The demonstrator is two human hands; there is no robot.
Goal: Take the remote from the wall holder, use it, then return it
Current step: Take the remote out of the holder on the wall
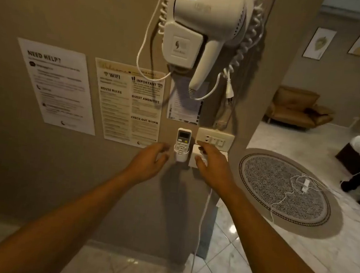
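Observation:
A white remote (pixel 183 140) with a small display and buttons stands upright in a white wall holder (pixel 181 156) on the beige wall. My left hand (pixel 150 160) reaches up just left of the holder, fingers apart, holding nothing. My right hand (pixel 212 162) is just right of it, fingers spread, in front of a white box on the wall. Neither hand touches the remote.
A white hair dryer (pixel 206 28) with a coiled cord hangs above. Paper notices (pixel 131 104) are stuck at left. A switch plate (pixel 215 139) sits right of the remote. On the tiled floor at right lie a round rug (pixel 280 187) and a white cable.

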